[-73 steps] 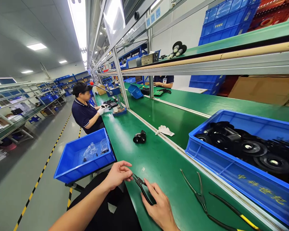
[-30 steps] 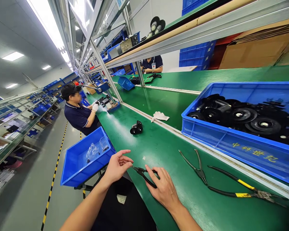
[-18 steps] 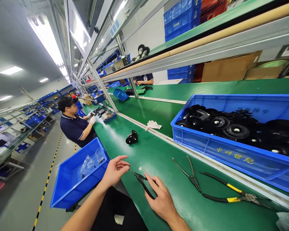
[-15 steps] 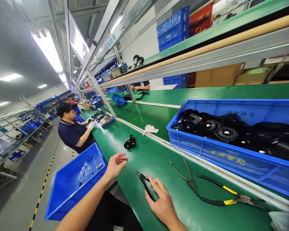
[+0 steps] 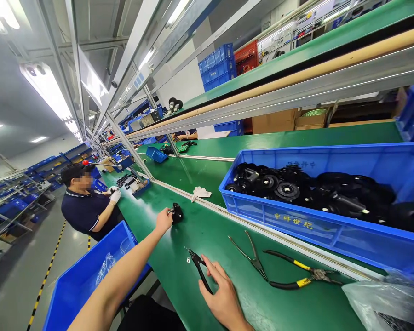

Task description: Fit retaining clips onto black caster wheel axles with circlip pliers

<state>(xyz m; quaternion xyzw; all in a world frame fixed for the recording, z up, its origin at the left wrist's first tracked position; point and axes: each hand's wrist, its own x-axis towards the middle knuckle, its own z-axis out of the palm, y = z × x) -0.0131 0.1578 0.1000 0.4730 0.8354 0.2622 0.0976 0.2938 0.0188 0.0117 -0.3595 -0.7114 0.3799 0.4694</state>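
My left hand (image 5: 164, 221) reaches forward over the bench with its fingers closed on a black wheeled part (image 5: 177, 213). The fingers partly hide that part, and whether it is off the bench I cannot tell. In my right hand (image 5: 222, 294) is a pair of black-handled pliers (image 5: 199, 270), held between thumb and fingers, with thin tips pointing forward and left. Close to the tips lies a tiny shiny piece (image 5: 188, 260), too small to name. Slim metal pliers (image 5: 256, 262) and larger pliers with black and yellow handles (image 5: 305, 272) rest to the right.
A long blue bin (image 5: 262, 209) full of black wheeled parts stands at the right. Another blue bin (image 5: 65, 294) sits left of the green bench (image 5: 172, 285). There is a white glove (image 5: 201, 192) by the rail, a plastic bag (image 5: 382, 299) at lower right, and a gloved co-worker (image 5: 86, 207).
My left hand has moved forward from over the bench and closed on the black wheeled part. My right hand still holds the pliers. The whole view has turned slightly right.
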